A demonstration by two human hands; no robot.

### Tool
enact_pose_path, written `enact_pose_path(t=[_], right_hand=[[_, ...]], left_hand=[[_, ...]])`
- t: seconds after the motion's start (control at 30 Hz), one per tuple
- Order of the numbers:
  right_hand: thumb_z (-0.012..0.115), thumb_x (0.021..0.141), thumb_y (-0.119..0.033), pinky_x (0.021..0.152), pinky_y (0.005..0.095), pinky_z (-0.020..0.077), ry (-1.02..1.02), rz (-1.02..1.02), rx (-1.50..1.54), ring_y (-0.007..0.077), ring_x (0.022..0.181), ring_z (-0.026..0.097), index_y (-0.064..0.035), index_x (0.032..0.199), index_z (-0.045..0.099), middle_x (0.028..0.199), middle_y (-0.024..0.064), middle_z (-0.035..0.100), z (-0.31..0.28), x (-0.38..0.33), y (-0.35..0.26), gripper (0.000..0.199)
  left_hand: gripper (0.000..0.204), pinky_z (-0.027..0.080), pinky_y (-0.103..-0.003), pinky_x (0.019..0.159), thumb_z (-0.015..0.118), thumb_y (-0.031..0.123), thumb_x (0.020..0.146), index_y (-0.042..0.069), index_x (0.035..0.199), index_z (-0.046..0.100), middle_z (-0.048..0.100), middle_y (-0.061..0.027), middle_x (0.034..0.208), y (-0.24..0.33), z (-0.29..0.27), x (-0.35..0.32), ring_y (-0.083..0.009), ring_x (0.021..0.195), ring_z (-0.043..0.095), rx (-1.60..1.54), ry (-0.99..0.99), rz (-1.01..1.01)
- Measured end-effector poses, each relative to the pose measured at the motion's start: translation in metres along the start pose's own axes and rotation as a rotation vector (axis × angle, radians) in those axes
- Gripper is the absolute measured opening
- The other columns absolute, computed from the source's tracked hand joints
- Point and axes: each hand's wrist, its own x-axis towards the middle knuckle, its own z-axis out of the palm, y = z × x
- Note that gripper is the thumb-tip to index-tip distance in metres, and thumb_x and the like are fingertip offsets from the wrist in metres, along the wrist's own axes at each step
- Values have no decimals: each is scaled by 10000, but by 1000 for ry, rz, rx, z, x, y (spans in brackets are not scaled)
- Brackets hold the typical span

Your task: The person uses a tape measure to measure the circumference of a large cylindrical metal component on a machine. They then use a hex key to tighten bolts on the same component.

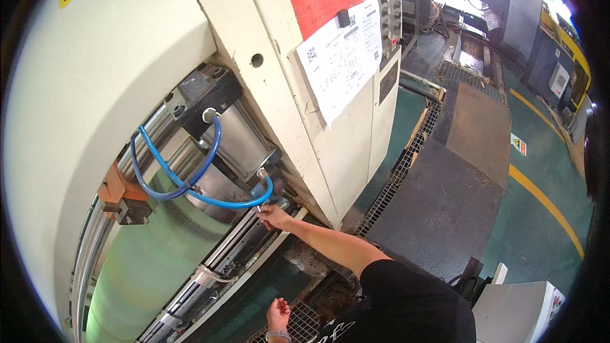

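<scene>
My right hand (273,216) reaches into the side of a large cream machine (254,57), its fingers closed at the end of a metal rail (236,232). A small metal piece shows at the fingertips, too small to name. Just above the hand, a light blue hose (219,202) curves into a fitting on a metal cylinder (238,141). A darker blue hose (213,152) loops beside it. Lower down, my left hand (278,313), with a band at the wrist, hangs with curled fingers over a floor grating (304,322). Nothing shows in it.
A wide pale green roller (152,260) lies left of the rail, below an orange block (121,187). Printed paper (343,57) hangs on the cabinet beside a button panel (389,6). Dark floor plates (438,197) cover the right; a white box (515,308) stands at lower right.
</scene>
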Motion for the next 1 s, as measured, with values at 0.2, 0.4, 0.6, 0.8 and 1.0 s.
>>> enact_pose_path(t=[0.2,0.4,0.6,0.8,1.0], right_hand=[[575,878,-208,627,365,433,227,-651,-738,252,716,529,2,818,558,771,120,533,-8,-13,14,219],[529,870,-232,708,418,453,-54,-384,-1093,350,843,529,-28,939,560,834,172,520,-34,-107,5,217],[498,866,-496,730,441,501,-603,434,-1674,374,944,599,-120,1381,212,1141,210,550,-89,-250,59,699],[556,828,-301,677,431,434,-976,400,-796,313,803,575,-86,987,477,856,114,576,-176,-337,169,278],[460,887,-215,802,400,398,-878,-114,-1576,295,880,476,-200,1344,417,1053,148,526,-120,-366,121,459]], left_hand=[[279,389,-274,489,485,280,926,37,825,577,572,-75,695,-31,-50,12,-166,573,503,59,-5,9],[253,451,-286,595,466,250,938,28,984,579,616,-96,842,-56,-10,-8,-160,707,565,432,-226,12],[447,394,-282,918,586,313,870,52,1228,524,563,-69,1193,-98,68,-14,-161,1093,504,1330,-705,80],[567,336,-303,1005,522,97,849,25,1373,318,462,-132,1315,-125,100,-5,-212,1220,422,1424,-1077,30],[560,373,-287,960,591,184,877,34,1361,351,475,-118,1297,-136,90,15,-185,1168,449,1202,-1020,-53]])
